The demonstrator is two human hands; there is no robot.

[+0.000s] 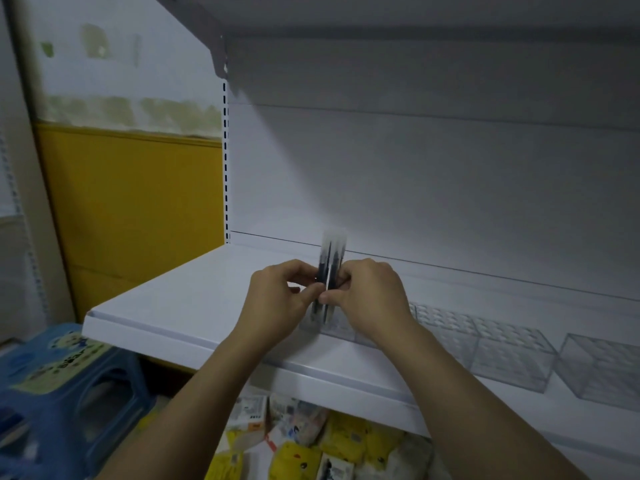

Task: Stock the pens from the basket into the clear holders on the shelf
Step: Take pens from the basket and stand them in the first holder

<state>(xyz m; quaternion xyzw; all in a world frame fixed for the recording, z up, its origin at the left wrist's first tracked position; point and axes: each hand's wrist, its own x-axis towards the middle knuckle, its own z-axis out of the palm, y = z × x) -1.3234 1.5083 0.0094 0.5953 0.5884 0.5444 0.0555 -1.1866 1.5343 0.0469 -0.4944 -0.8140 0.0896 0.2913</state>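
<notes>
Pinching light, stiff, likely slick pens (331,258) mid-barrel with left hand (282,294) and right hand (369,294), just above a clear holder (341,329).

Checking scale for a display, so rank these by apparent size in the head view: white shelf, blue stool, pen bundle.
1. white shelf
2. blue stool, cropped by the frame and nearer the camera, so its rank is unsure
3. pen bundle
</notes>
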